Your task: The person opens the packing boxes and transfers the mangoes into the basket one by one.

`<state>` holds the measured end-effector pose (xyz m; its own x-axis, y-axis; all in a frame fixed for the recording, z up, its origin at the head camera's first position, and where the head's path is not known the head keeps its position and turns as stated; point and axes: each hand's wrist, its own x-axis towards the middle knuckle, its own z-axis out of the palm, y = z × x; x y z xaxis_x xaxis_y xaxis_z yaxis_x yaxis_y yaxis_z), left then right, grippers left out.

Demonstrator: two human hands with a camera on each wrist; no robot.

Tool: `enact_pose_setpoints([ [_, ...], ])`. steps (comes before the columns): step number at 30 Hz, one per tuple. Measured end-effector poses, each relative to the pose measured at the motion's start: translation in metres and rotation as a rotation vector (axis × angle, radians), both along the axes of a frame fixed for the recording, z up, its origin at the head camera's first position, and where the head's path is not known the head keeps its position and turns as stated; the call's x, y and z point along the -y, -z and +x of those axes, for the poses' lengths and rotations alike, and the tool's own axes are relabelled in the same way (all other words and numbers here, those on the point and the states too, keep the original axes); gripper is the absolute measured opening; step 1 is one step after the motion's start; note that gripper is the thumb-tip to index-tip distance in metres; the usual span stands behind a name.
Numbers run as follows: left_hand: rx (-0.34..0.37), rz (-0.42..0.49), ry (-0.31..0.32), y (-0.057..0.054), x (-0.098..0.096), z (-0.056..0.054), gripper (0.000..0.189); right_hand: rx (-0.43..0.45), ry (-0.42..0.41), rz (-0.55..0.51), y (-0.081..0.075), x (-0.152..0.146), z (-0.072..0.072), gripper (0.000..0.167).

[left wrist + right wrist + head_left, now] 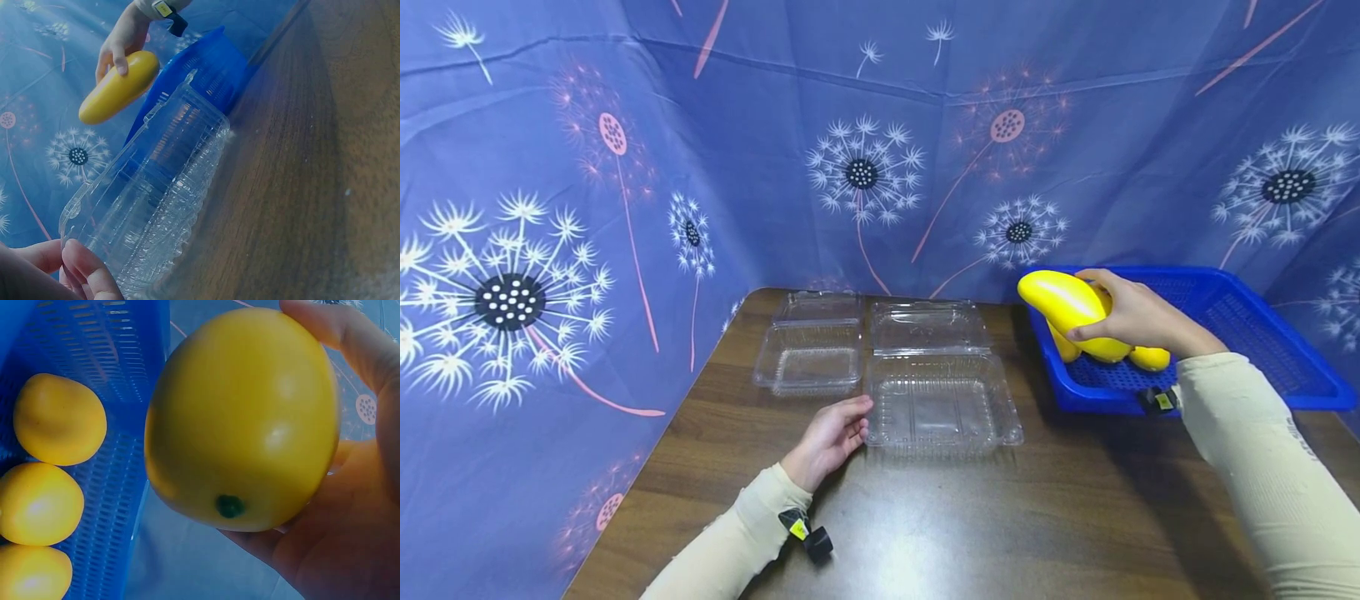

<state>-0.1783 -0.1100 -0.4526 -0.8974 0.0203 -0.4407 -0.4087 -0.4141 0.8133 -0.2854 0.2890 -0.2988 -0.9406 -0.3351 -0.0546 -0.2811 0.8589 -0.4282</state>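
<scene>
My right hand point(1131, 312) grips a big, smooth yellow mango point(1063, 302) above the left end of a blue plastic basket point(1060, 392). In the right wrist view the mango point(244, 419) shows a dark green stem spot, with the thumb and fingers around its side. Several smaller-looking yellow fruits, one of them a round yellow fruit point(59, 419), lie in the basket below. My left hand point(831, 437) pinches the left rim of an open clear plastic clamshell box point(943, 400); in the left wrist view, thumb and fingers point(87, 269) meet at the box's corner.
A second, smaller open clamshell box point(808, 358) stands left of the first, its lid folded back toward the curtain. Behind the wooden table point(880, 517) hangs a blue dandelion-print curtain point(760, 167), also along the left side. The basket's walls rise at the right.
</scene>
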Motion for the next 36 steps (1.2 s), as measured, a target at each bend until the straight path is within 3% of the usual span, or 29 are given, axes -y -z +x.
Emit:
enact_pose_setpoints([
  [18, -0.007, 0.002, 0.001, 0.001, -0.001, 0.001, 0.039, 0.015, -0.025, 0.027, 0.017, 0.001, -0.001, 0.102],
  [36, 0.01, 0.013, -0.006, -0.002, -0.001, 0.001, 0.037, 0.0, -0.036, 0.04, 0.022, -0.008, 0.0, 0.098],
])
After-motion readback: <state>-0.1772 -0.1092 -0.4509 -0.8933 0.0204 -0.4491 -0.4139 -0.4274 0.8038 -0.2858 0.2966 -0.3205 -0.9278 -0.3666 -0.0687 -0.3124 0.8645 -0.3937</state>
